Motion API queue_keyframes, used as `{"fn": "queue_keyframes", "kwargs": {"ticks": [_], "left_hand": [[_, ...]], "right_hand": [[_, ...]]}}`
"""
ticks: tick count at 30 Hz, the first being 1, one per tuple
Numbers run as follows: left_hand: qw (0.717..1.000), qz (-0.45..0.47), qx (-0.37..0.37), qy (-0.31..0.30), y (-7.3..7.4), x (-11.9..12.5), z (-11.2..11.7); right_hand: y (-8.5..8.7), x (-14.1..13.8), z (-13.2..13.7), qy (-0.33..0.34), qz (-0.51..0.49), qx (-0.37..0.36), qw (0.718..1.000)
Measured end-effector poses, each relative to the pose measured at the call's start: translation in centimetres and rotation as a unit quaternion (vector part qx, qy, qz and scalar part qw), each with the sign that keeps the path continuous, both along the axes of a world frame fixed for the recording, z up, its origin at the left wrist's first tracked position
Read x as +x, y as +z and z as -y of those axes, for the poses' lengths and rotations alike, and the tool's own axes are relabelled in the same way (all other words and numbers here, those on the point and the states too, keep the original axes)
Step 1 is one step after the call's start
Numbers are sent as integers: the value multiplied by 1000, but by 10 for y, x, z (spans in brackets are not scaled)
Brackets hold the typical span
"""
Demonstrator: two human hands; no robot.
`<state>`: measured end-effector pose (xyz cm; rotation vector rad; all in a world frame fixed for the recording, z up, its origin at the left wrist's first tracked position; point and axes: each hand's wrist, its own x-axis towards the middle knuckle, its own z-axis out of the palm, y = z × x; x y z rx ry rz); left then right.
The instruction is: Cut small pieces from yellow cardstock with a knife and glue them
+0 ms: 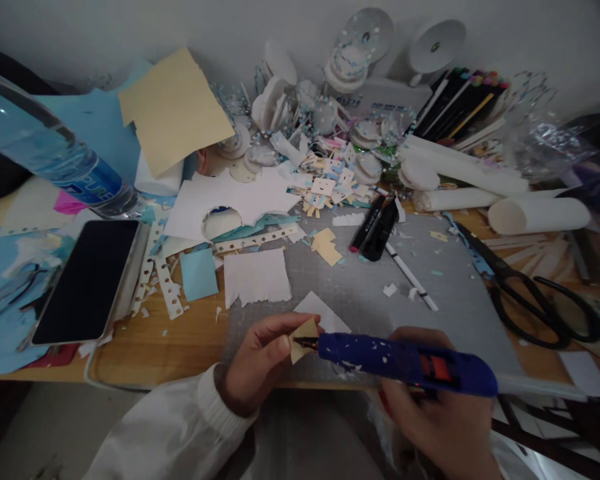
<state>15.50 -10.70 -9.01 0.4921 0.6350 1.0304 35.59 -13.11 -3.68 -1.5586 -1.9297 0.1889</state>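
Between the thumb and fingers of my left hand (pixel 260 357) is a small pale-yellow piece of paper (pixel 305 331), pinched over the front edge of the table. My right hand (pixel 433 413) is wrapped round a blue hot glue gun (pixel 370 352) with an orange-red switch on its side. The gun points left, and its dark nozzle (pixel 305 342) lies over the yellow paper; I cannot tell whether it touches. Just behind my hands, a white paper piece (pixel 323 312) lies on the grey cutting mat (pixel 455 320).
A smartphone (pixel 90 280) and a water bottle (pixel 85 160) are at left. Black-handled scissors (pixel 525 287) and white paper rolls (pixel 540 213) are at right. Markers (pixel 375 227) lie on the mat. Small cut paper pieces (pixel 330 177) pile up at the back, near white disc-shaped crafts (pixel 347 67).
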Motion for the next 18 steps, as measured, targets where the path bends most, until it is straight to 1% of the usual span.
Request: {"fn": "queue_keyframes", "kwargs": {"ticks": [3,8,13,18], "left_hand": [[1000,0,-3,-4,0,0,0],[999,32,-12,-3,0,0,-1],[999,29,-15,1,2,0,-1],[1000,24,-6,0,0,0,0]], "right_hand": [[-1,2,2,17,-2,-6,1000],[-3,6,5,29,22,-13,999],[-1,11,8,-9,55,-2,998],[1,10,9,0,46,-11,999]]}}
